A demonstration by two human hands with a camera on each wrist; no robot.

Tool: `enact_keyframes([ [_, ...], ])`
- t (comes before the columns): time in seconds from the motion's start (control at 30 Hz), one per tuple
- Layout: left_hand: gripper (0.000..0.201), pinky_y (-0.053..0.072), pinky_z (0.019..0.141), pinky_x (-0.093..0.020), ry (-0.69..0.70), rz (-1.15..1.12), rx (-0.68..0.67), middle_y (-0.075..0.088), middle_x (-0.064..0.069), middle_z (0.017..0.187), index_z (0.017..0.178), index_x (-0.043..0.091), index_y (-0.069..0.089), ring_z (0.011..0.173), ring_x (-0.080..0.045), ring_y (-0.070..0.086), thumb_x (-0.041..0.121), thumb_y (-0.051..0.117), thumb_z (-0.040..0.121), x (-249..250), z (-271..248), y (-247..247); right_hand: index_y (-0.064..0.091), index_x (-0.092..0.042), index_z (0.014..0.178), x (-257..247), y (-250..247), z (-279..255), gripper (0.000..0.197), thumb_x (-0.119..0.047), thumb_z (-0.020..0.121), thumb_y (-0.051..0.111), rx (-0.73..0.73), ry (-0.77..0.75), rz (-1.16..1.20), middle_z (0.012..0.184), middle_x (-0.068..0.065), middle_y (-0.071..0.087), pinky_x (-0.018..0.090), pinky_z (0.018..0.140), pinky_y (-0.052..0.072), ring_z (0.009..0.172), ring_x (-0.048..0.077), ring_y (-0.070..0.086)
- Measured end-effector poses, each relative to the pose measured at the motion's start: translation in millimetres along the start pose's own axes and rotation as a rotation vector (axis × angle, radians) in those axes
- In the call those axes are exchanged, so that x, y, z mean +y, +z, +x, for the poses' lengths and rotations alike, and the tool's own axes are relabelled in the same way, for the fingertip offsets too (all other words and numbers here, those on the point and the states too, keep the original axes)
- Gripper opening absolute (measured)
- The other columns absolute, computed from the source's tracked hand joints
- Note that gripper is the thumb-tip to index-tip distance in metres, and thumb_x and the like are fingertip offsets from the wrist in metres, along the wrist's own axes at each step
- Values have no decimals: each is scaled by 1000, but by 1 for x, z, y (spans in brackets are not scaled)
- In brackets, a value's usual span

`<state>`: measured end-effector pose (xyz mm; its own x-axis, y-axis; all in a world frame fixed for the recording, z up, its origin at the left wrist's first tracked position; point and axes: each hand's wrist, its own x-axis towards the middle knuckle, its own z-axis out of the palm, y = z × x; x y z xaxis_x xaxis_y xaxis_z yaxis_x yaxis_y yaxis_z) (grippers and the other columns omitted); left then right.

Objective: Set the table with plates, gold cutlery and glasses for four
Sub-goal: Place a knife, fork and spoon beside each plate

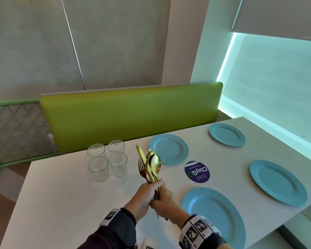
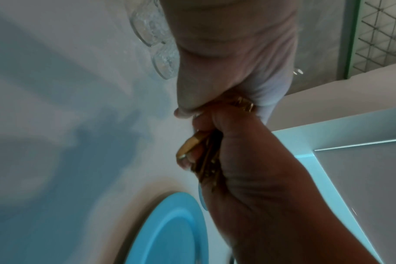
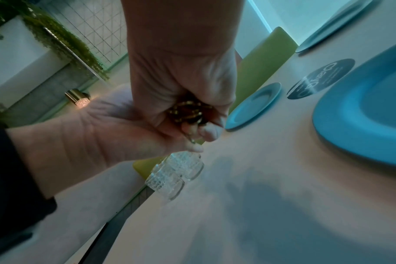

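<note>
Both hands grip one bundle of gold cutlery [image 1: 150, 165] by its handles, upright above the white table [image 1: 70, 203]. My left hand [image 1: 144, 194] wraps the handles from the left, and my right hand [image 1: 164, 201] closes round them just below. Knives, forks and spoons fan out above the fists. The handle ends [image 3: 188, 110] show inside my right fist, and more handles [image 2: 190, 146] show between the two hands. Several blue plates lie on the table: one far [image 1: 168, 149], one far right [image 1: 226, 134], one right [image 1: 276, 182], one near [image 1: 214, 218]. Several clear glasses [image 1: 107, 159] stand clustered left of the cutlery.
A round purple sticker [image 1: 197, 171] lies on the table between the plates. A green bench back [image 1: 133, 115] runs along the table's far edge. A wire grid panel [image 1: 16, 132] stands at the left. The table's left edge drops to the floor.
</note>
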<state>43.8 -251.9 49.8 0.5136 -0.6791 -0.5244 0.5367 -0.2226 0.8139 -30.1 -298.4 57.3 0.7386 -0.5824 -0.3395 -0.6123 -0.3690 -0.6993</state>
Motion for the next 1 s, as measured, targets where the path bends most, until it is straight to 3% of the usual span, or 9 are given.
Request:
enact_keyframes([
  [0.13,23,49,73,-28,-31,-22,-3,71,-12,100,92,7,67,86,-20,64,20,48,95,1,5,-3,38,-12,115,-3,2,0,39,-15,82,57,5,-7,29,79,-4,48,15,45,45,59,2,50],
  [0.23,33,50,67,-27,-27,2,-44,71,-8,96,108,-4,62,81,-18,65,21,42,99,7,6,-9,46,-19,101,-1,-4,1,32,-14,75,63,-154,-16,145,82,0,57,27,66,55,67,9,58],
  [0.33,35,51,66,-28,-50,16,-94,70,-10,98,110,-3,60,87,-21,66,24,40,100,10,7,-17,56,-21,97,4,-15,4,20,-31,81,64,-258,43,320,94,5,65,31,81,57,84,17,65],
  [0.47,31,52,78,-36,-57,83,-151,65,-15,96,102,3,60,93,-26,63,28,43,98,11,8,-15,65,-29,72,7,-27,4,35,-59,84,52,-16,68,107,76,2,68,21,63,55,61,10,63],
  [0.57,27,53,82,-39,-51,141,-151,71,-12,95,101,7,60,90,-24,68,28,45,98,12,11,-10,70,-14,73,16,-35,10,61,-68,82,44,150,149,26,72,8,72,27,66,58,58,16,66],
  [0.67,25,57,68,-31,-53,139,-177,74,-11,95,109,5,60,81,-19,73,24,50,96,12,16,-7,63,-20,77,29,-47,19,39,-57,83,55,255,129,29,80,2,72,30,63,59,63,15,64],
  [0.77,26,58,68,-31,-45,191,-177,75,-7,82,106,4,63,74,-18,73,26,56,92,12,20,0,70,-21,89,35,-57,24,16,-35,86,63,118,115,313,81,-2,67,22,52,50,63,10,56],
  [0.87,15,58,58,-27,-50,203,-197,74,-5,72,99,7,62,63,-16,72,19,55,92,12,25,10,73,-11,89,41,-65,30,14,-21,85,65,21,233,655,85,5,62,24,52,46,65,15,54],
  [1.0,15,55,53,-24,-45,266,-215,73,-7,79,100,10,61,65,-14,73,21,55,93,8,31,32,70,-3,85,54,-79,39,10,-10,85,62,43,288,662,68,6,61,23,52,45,58,15,55],
])
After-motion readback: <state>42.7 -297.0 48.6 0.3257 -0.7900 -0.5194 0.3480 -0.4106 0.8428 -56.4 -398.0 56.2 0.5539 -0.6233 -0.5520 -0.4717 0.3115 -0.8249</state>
